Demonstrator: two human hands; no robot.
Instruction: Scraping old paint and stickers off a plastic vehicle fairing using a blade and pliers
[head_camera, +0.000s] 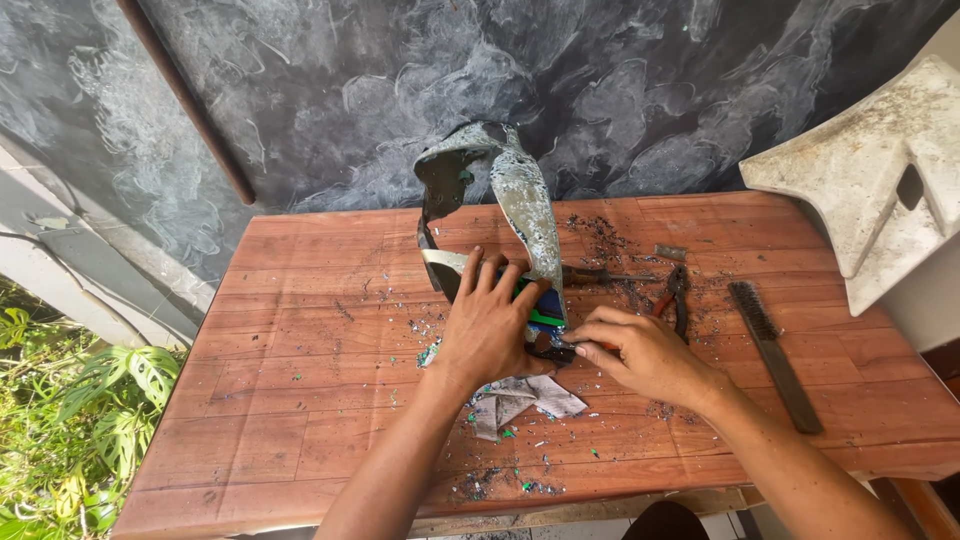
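- Head view: the left hand (487, 325) lies flat, fingers spread, pressing down on the lower end of a curved, weathered panel (520, 205) whose grey paint is flaking; green and blue layers show just beyond the fingertips.
- The panel rises from under that hand and arches away toward the dark wall (620, 90), its upper part standing clear of the wooden table (300, 350).
- The right hand (640, 352) sits just to the right of the left one, fingers curled together and pinched around a small dark tool (555, 352); the tip of the tool meets the panel's edge right beside the left thumb. What kind of tool it is cannot be told.
- Under both wrists, on the near side, lies a crumpled scrap of paper (520, 398), with paint flakes scattered about it.
- Beyond the right hand's knuckles rest red-handled pliers (676, 296) and a screwdriver (600, 276), near each other.
- Further right, well apart from the hand, a wire brush (775, 352) lies lengthwise on the table.
- A pale, dirty moulded plastic part (870, 170) leans at the table's far right corner.
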